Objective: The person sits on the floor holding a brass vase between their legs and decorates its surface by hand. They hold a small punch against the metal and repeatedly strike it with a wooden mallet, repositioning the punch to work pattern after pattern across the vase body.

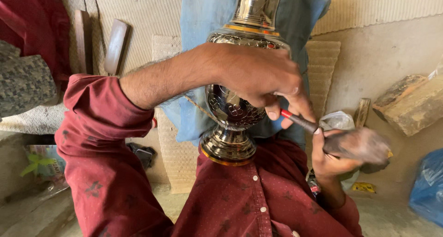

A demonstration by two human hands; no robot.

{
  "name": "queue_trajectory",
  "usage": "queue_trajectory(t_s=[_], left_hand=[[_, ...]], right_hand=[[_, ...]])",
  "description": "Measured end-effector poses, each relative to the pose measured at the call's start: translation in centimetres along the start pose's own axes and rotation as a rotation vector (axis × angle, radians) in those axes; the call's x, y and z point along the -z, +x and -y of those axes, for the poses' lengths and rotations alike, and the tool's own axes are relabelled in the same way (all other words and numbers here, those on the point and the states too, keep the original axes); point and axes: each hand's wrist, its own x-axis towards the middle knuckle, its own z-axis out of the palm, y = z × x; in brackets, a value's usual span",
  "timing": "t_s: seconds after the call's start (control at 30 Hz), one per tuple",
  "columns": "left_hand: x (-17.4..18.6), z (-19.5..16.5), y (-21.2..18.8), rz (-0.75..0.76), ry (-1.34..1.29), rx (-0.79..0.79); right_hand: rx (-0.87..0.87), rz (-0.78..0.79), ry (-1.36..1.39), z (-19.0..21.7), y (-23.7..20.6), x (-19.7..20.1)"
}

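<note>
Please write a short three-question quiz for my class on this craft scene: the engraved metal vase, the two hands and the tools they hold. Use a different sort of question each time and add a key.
1. True or false: the left hand rests on the engraved metal vase.
2. Which tool does the left hand steady against the vase? A) a paintbrush B) a small chisel with a red band C) a pair of scissors
3. Fill in: the right hand grips a blurred, dark ______.

Key: 1 true; 2 B; 3 mallet. The vase's foot rests against the person's dark red shirt, and a blue cloth lies behind the vase.
</note>
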Motion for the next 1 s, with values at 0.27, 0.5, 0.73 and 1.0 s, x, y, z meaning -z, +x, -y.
queue_trajectory(t_s=[0.27, 0.5, 0.73, 1.0], left_hand=[[-0.1, 0.5, 0.6, 0.118, -0.136, 0.053], [-0.7, -0.6, -0.2, -0.049, 0.0, 0.053], [-1.8, -2.9, -2.1, -0.27, 0.167, 0.227], [-4.7, -4.5, -4.0, -0.659, 0.173, 0.362]], right_hand=[[0.272, -0.127, -0.116, 1.4, 2.3, 0.4], [0.311, 0.131, -0.22, 1.3, 3.1, 0.6], [0.441, 0.146, -0.113, -0.1, 4.6, 0.9], [0.205, 0.32, -0.07, 0.8, 9.0, 2.9]])
